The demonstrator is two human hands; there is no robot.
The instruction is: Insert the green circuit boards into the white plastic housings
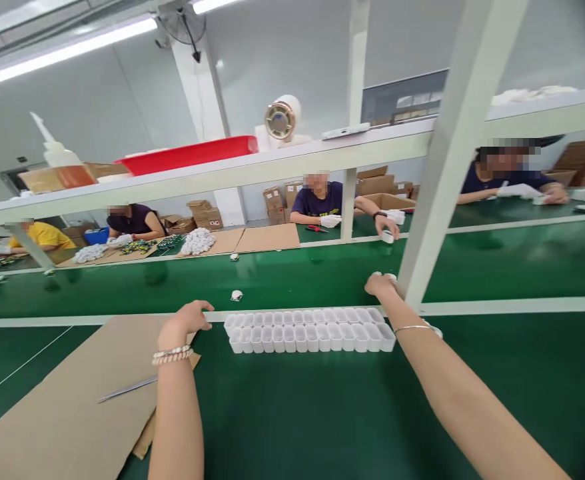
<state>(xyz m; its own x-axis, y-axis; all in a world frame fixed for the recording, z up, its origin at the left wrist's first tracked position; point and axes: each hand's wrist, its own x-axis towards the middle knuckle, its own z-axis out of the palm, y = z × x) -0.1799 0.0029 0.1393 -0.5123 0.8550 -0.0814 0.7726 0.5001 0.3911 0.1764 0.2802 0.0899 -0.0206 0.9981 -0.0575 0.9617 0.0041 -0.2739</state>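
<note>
My left hand (188,321) is open, its fingers stretched toward the left end of a double row of small white cups (312,339) on the green table. A slim metal tool like tweezers (127,389) lies on the cardboard sheet (72,387), partly behind my left wrist. Beyond the cups, my right hand (381,285) reaches over the green conveyor belt (292,280) beside the white post. Its fingers are curled and partly hidden, with a small white part (391,277) showing at the fingertips. A small white piece on a dark base (236,295) sits on the belt.
The white post (440,153) rises close to my right hand and carries a shelf (212,170) with a red tray (192,155). Across the belt, a co-worker's hand (386,227) holds a white cup-like part. Piles of white parts (198,241) lie on the far side.
</note>
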